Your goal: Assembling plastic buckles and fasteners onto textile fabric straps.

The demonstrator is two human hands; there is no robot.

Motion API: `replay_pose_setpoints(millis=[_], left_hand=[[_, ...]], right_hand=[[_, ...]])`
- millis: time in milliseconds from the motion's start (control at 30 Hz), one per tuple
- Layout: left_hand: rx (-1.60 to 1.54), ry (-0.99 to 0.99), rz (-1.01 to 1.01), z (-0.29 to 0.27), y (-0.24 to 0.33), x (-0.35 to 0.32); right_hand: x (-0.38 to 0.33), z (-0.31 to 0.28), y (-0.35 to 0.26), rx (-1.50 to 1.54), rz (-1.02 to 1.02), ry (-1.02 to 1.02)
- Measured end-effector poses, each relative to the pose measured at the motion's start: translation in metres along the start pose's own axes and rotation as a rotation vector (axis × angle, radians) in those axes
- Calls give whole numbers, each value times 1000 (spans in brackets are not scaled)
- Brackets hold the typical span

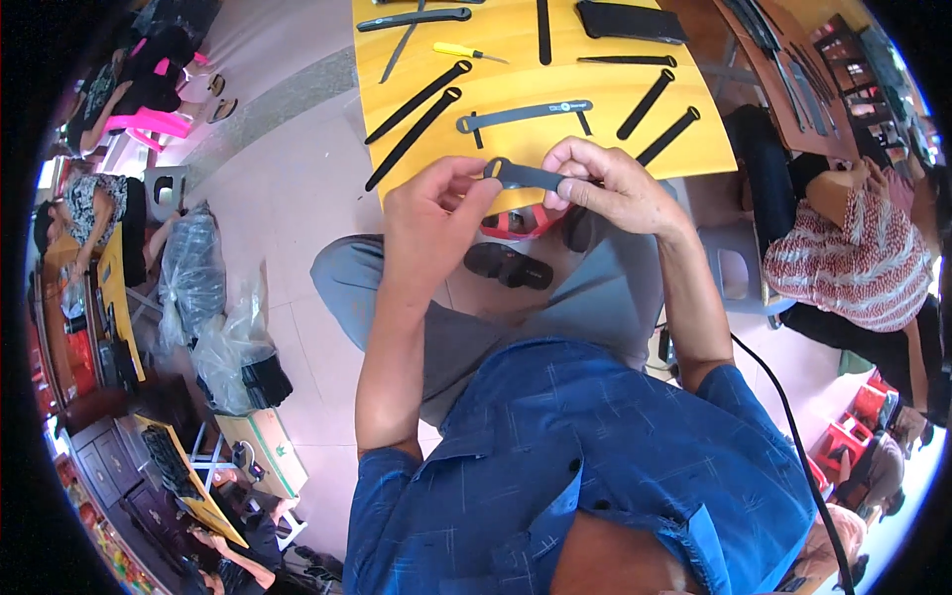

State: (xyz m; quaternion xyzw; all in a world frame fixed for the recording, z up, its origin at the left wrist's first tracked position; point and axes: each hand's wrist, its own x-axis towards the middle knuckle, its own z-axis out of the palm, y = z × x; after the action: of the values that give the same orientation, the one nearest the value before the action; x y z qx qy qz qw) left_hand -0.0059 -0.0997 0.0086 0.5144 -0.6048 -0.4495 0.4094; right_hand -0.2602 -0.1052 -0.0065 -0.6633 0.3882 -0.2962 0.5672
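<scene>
Over the near edge of the yellow table, a dark grey strap with a looped end is stretched between my two hands. My left hand pinches it by the loop at its left end. Thumb and fingers of my right hand grip the strap farther along, and its right end is hidden there. Just beyond my hands lies a similar grey strap with a pale printed mark, across two short black strips. Several black straps with looped ends lie to both sides of it.
A yellow-handled screwdriver and a black stack lie farther back on the table. Other people sit at the right, one in a patterned top, and at the left. Plastic-wrapped bundles stand on the floor to the left. A black cable runs past my right side.
</scene>
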Motion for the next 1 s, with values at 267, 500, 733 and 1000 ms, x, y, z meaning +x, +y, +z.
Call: replay_pose_setpoints(millis=[267,500,733,1000], left_hand=[[-182,-16,-258,7,-38,32],[-191,12,-386,13,-66,58],[-145,106,-429,23,-80,79],[110,143,-335,25,-97,86]], right_hand=[[21,-28,18,-139,109,13],[34,-61,43,-100,177,128],[60,-78,61,-75,191,131],[88,-80,78,-222,193,191]])
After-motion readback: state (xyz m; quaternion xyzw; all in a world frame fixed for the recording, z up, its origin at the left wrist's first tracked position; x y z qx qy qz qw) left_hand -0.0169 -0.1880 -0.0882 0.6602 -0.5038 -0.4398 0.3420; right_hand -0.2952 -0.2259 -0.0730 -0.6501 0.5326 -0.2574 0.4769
